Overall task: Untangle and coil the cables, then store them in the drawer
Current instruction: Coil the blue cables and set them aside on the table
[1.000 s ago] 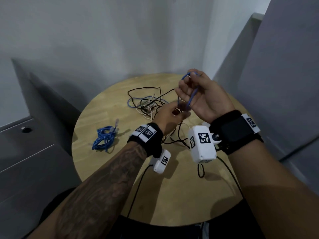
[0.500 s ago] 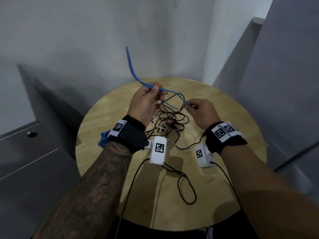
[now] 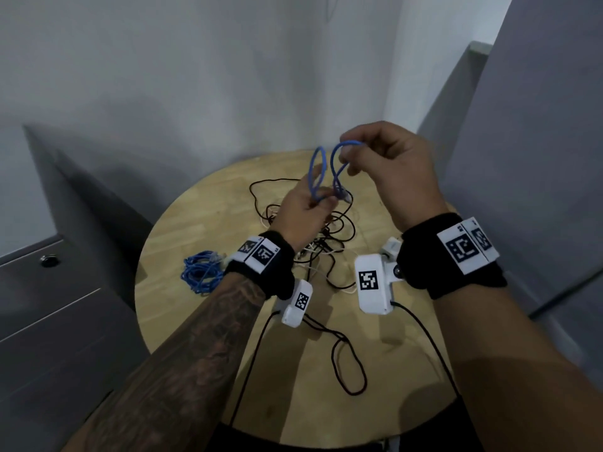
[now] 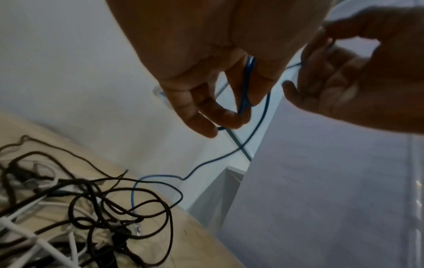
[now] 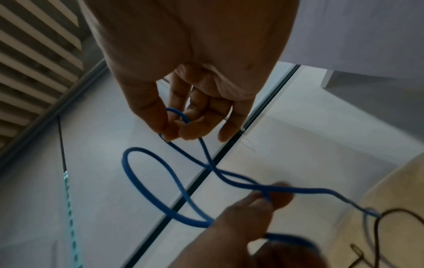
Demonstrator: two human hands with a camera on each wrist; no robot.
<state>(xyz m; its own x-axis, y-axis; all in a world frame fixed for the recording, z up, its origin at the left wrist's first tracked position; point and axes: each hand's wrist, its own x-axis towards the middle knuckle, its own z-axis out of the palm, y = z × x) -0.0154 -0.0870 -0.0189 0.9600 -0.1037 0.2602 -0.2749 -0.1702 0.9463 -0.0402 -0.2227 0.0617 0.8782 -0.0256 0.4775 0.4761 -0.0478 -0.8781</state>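
Observation:
A thin blue cable (image 3: 318,172) is held up in loops over the round wooden table (image 3: 202,216). My left hand (image 3: 305,212) pinches the bottom of the loops between thumb and fingers; the same blue cable (image 4: 246,85) runs through those fingers in the left wrist view. My right hand (image 3: 385,158) is higher and to the right and pinches the top of a fresh loop; the blue cable (image 5: 174,174) shows there as loops. The cable's tail drops into a tangle of black and white cables (image 3: 321,236) on the table under both hands.
A coiled blue cable bundle (image 3: 200,270) lies on the table's left side. A grey drawer cabinet (image 3: 49,308) with a round lock stands left of the table, its drawers closed. Black wrist-camera leads (image 3: 347,363) trail over the near table. Grey walls close in behind and right.
Both hands rose from the table. The blue cable, stretched out straight half a second ago, is now folded into loops, with the right hand lifted above the left.

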